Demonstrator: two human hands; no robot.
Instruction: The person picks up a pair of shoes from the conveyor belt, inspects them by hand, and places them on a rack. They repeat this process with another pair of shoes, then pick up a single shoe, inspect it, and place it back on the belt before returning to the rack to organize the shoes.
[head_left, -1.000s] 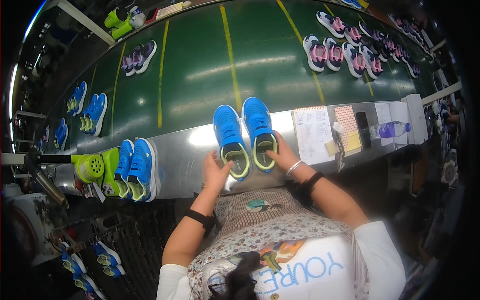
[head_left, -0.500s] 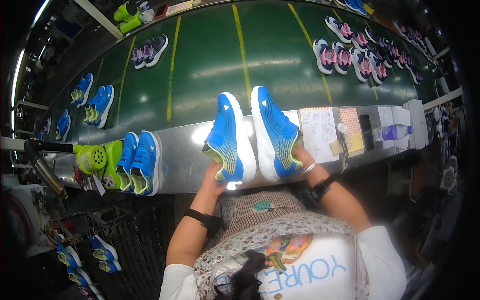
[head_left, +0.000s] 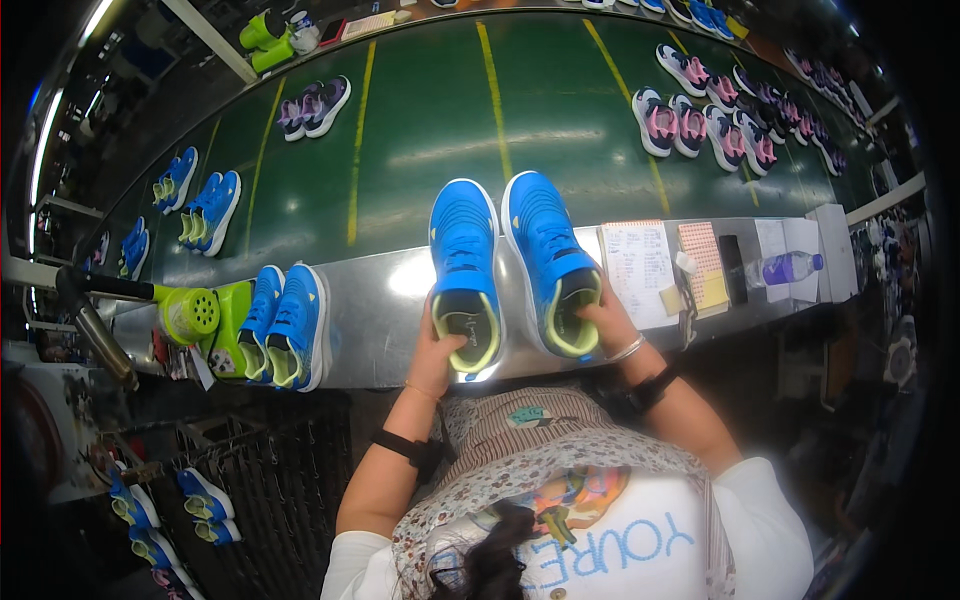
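L hand (head_left: 438,357) had a firm hold on the L blue shoe (head_left: 463,225), wrapped round its outer heel side w/ thumb down in the collar. R hand (head_left: 608,322) gripped the R blue shoe (head_left: 540,220) much the same way, thumb in its collar too. Both shoes were over the steel ledge (head_left: 375,325), approx mid-length, toes pointing past its far edge; couldn't tell if soles touched it. Laces + straps faced up, heels slightly apart.

Ledge's R part had a white notepad (head_left: 637,270), then going R an orange-chkd pad (head_left: 704,262), a dark flat item (head_left: 734,268) & a bottle w/ purple label (head_left: 785,268). Ledge's L part had a 2nd blue pr. (head_left: 298,320), just beside a bright-green device (head_left: 188,315).

Beyond ledge ran a green belt (head_left: 420,100): other blue shoes (head_left: 215,212) past ledge's L part, a dark-purple pr. (head_left: 325,105) farther out from it, L of ctr, & navy-pink shoes (head_left: 655,120) out past its R part. Below ledge, on L, were some low-set blue shoes (head_left: 207,497).
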